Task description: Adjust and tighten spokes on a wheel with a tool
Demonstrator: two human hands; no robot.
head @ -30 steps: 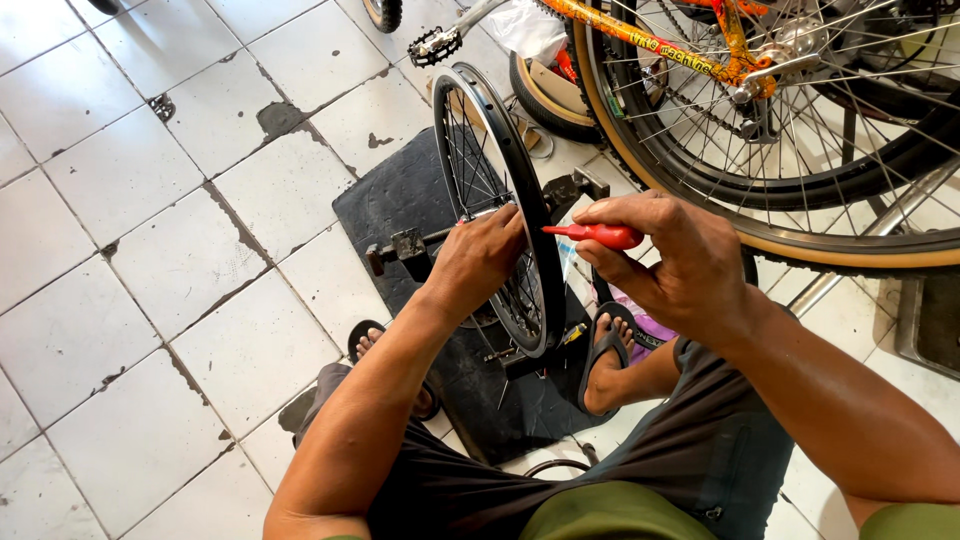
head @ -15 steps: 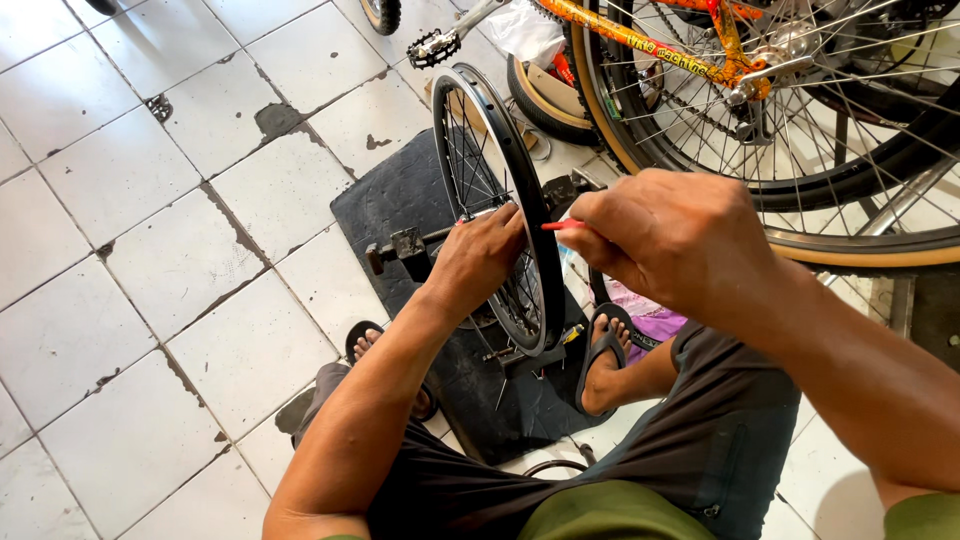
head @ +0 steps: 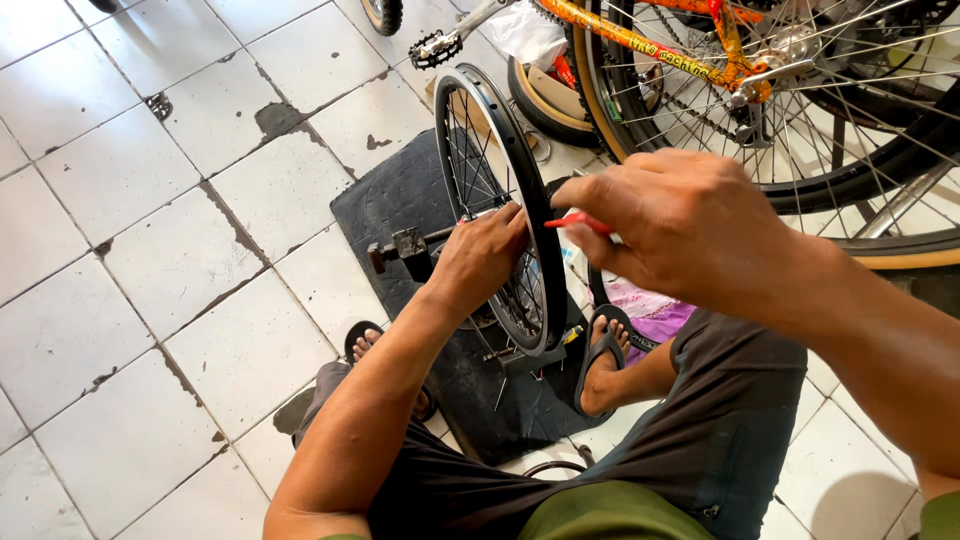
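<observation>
A bare black wheel rim (head: 500, 190) is held upright in a stand on a dark rubber mat (head: 395, 200), its plane running away from the person. The left hand (head: 478, 258) is laid against the spokes on the rim's left side, fingers curled around them. The right hand (head: 680, 225) is closed on a slim red tool (head: 578, 223), whose tip points leftward, just beside the rim's right edge. Open tiled floor (head: 150, 250) lies left of the rim; an orange bicycle (head: 700, 40) crowds the far right.
</observation>
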